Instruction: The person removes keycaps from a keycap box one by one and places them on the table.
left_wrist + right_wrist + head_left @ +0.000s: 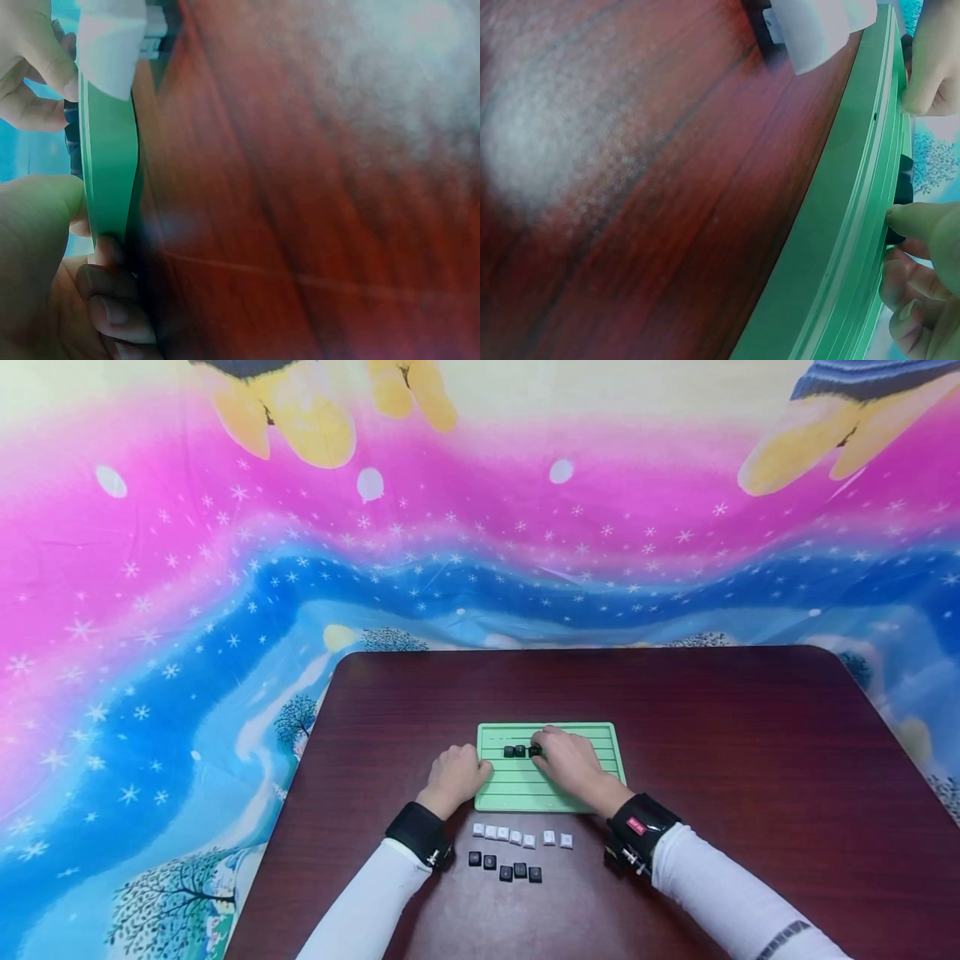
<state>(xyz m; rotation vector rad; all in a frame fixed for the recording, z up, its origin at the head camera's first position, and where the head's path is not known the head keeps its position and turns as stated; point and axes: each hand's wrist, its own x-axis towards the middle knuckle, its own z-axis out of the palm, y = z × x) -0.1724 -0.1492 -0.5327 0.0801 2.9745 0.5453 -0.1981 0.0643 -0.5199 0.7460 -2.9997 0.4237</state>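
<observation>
A light green ridged tray (517, 794) lies on the table. My left hand (453, 774) holds its left edge, thumb over the rim and the other fingers curled at the side in the left wrist view. Over the middle of the tray, my right hand (572, 765) pinches a black keycap (534, 750) between thumb and fingers. Just left of it, two black keycaps (514, 751) sit side by side along a ridge. The right wrist view shows the thumb pressed to the dark keycap (895, 236), close over the tray's ridges.
In front of the tray lies a row of several white keycaps (502, 832). Nearer still are several black keycaps (506, 873), loosely spaced. The dark wooden table (720, 727) has rounded far corners, and a colourful printed cloth (465, 527) hangs behind it.
</observation>
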